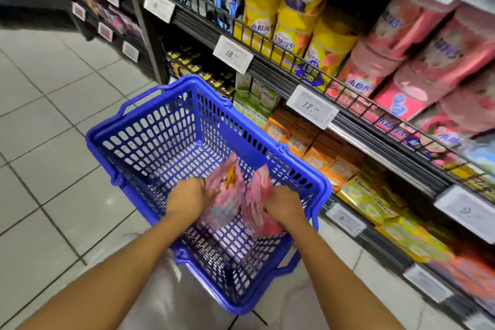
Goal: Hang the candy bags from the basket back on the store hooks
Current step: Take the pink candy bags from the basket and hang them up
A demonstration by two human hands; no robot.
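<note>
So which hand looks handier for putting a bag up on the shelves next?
Probably the right hand: it grips a pink candy bag inside the blue basket, on the side nearest the shelves. The left hand holds one too, farther away.

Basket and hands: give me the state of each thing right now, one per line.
Blue basket: upright on the floor, handles folded down, holds only the pink bags.
Pink candy bags: inside basket, blurred, gripped by both hands.
Left hand: closed on bags.
Right hand: closed on bags.
Shelves: stocked.
</note>
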